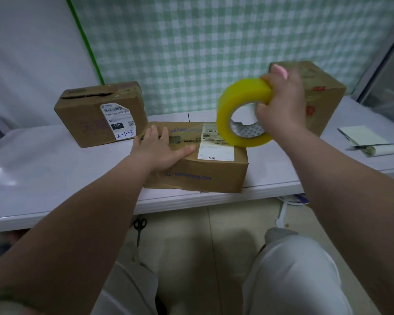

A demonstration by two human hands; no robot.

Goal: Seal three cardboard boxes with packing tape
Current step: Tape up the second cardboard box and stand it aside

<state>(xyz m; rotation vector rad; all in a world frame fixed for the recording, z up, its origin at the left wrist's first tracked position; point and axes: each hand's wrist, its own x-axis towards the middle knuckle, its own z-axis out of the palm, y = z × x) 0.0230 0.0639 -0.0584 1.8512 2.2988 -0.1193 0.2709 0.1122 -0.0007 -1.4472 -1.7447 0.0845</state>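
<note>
presses left hand (162, 151) flat, fingers straight and spread, on top of the middle cardboard box (214, 176) at centre of a pale table (55, 169). grips a roll of yellow packing tape (243, 114) in right hand (280, 103), fingers curled round the rim and into the core, holding it upright over the box's right end. faces a second box (96, 119) at 10 o'clock, top flap gaping, and a third box (323, 96) at 2 o'clock, behind the raised hand. scissors (139, 228) on the floor at 7 o'clock, just below the table edge.
</note>
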